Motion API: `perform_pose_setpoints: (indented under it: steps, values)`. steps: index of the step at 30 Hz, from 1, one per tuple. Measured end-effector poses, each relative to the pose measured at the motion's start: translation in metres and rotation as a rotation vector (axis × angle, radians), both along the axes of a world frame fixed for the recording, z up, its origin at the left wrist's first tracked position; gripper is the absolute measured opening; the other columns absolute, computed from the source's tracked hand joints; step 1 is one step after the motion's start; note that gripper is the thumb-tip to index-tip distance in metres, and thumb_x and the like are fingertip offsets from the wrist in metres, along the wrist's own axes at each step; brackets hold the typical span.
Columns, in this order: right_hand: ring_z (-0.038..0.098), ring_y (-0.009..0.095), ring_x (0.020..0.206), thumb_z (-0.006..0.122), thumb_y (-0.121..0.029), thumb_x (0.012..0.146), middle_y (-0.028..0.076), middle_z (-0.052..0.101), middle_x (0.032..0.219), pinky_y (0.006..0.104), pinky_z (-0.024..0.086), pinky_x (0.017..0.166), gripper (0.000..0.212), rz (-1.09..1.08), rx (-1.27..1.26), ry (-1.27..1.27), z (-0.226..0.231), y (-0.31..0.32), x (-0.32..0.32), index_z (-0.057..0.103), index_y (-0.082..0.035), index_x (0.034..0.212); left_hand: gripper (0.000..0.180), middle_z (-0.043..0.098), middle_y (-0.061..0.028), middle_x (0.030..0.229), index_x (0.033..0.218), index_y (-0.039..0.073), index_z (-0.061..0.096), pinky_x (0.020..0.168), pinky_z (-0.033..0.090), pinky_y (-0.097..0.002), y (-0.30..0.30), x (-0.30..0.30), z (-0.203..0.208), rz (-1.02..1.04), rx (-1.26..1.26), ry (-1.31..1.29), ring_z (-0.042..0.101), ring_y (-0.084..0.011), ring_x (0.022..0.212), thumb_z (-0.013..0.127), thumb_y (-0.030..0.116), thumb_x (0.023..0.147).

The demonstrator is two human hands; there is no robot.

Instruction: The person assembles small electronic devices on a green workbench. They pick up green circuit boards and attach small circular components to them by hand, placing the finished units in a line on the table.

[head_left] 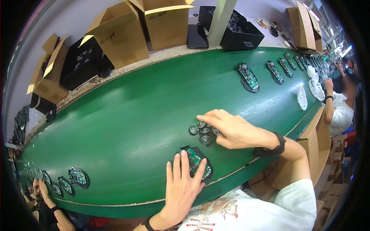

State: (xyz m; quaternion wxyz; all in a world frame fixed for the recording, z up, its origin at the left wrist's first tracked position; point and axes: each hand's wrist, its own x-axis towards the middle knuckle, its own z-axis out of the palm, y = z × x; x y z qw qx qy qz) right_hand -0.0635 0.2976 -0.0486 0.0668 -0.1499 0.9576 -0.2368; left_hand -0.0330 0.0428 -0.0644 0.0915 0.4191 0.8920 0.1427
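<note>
My left hand [182,184] lies with spread fingers on a green circuit board in a black base [207,172], at the near edge of the green table. The fingertips touch the board's upper left side and cover part of it. Just beyond, small dark round wheels [205,139] lie in a loose cluster. Over the cluster's right side is my right hand [235,129], palm down, one finger stretched out to the left. Its other fingers are bent and partly hidden; I see nothing held in it.
More boards in black bases [248,78] stand in a row at the far right, near white plastic shells [302,98]. Others [78,177] lie at the left by another person's hands [40,188]. Cardboard boxes [119,40] and a black bin [241,40] line the far ledge. A co-worker [341,102] sits right.
</note>
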Motion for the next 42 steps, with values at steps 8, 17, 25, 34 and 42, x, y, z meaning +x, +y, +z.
perform_pose_setpoints:
  steps: [8,17,25,34,42]
  values:
    - [0.061,0.023,0.092,0.074,-0.032,0.084,0.003,0.066,0.093,0.0371,0.054,0.069,0.029,-0.104,0.135,0.131,-0.005,-0.011,-0.016,0.073,-0.008,0.101,0.085,0.036,-0.0297,0.15,0.143,0.031,0.054,0.109,0.036,-0.0616,-0.02,-0.004,-0.008,0.053,0.008,-0.025,0.038,-0.0466,0.136,0.089,0.029,0.065]
    - [0.06,0.021,0.086,0.075,-0.017,0.077,0.001,0.066,0.094,0.0345,0.054,0.059,0.024,0.016,0.099,0.321,-0.006,-0.027,-0.024,0.073,-0.009,0.1,0.079,0.039,-0.0299,0.148,0.14,0.034,0.056,0.109,0.037,-0.0612,-0.022,0.003,-0.019,0.058,0.01,0.049,0.041,-0.0448,0.135,0.087,0.029,0.068]
    - [0.061,0.019,0.089,0.071,-0.007,0.074,0.008,0.061,0.107,0.0277,0.054,0.052,0.044,0.378,-0.027,0.31,-0.017,-0.051,0.005,0.063,0.0,0.117,0.079,0.044,-0.029,0.145,0.14,0.033,0.058,0.107,0.04,-0.0584,-0.02,0.0,-0.025,0.05,0.016,0.099,0.047,-0.0413,0.131,0.086,0.028,0.066]
    - [0.059,0.018,0.086,0.068,-0.006,0.075,0.007,0.061,0.11,0.0251,0.053,0.052,0.048,0.348,0.084,0.324,-0.022,-0.052,0.011,0.062,0.002,0.122,0.077,0.046,-0.0281,0.143,0.138,0.031,0.06,0.106,0.042,-0.0558,-0.013,0.003,-0.028,0.037,0.01,0.128,0.05,-0.0398,0.127,0.087,0.029,0.066]
    - [0.058,0.016,0.075,0.079,-0.013,0.071,0.002,0.064,0.098,0.0257,0.049,0.049,0.052,0.212,0.11,0.349,-0.014,-0.05,0.022,0.067,-0.004,0.121,0.058,0.047,-0.0307,0.139,0.138,0.025,0.059,0.104,0.044,-0.055,-0.006,0.0,-0.026,0.012,0.04,0.092,0.054,-0.0407,0.121,0.069,0.02,0.081]
